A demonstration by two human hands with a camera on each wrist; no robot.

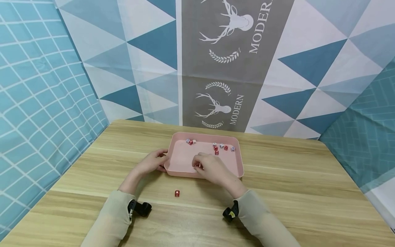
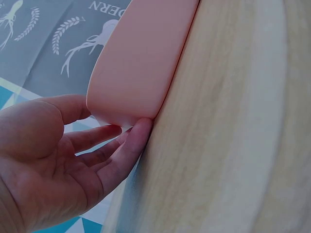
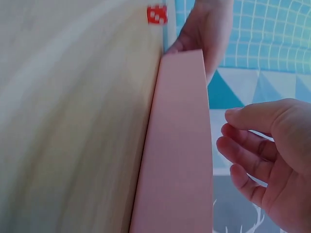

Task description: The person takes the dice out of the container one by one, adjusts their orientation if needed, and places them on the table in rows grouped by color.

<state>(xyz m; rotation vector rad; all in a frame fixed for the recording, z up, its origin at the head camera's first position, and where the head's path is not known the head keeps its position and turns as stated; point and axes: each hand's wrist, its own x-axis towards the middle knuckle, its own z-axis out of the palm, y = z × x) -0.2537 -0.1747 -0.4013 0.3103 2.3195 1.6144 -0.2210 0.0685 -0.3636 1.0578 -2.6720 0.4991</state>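
A shallow pink tray (image 1: 182, 164) lies on the table with red and white dice inside. My left hand (image 1: 152, 161) holds the tray's near left corner. In the left wrist view, the left fingers (image 2: 138, 133) touch the outer wall low down, and the thumb reaches up near the rim. My right hand (image 1: 211, 168) hovers over the tray's near side, fingers loosely bent; the right wrist view shows nothing between the fingertips (image 3: 233, 114). One red die (image 1: 177, 193) sits on the table in front of the tray; the right wrist view also catches this red die (image 3: 157, 14).
Inside the tray, a small cluster with a red die (image 1: 190, 142) stands at the back left. Several more, including a white die (image 1: 232, 149), spread at the back right. The wooden table (image 1: 293, 192) meets a patterned cloth backdrop (image 1: 160, 85) behind the tray.
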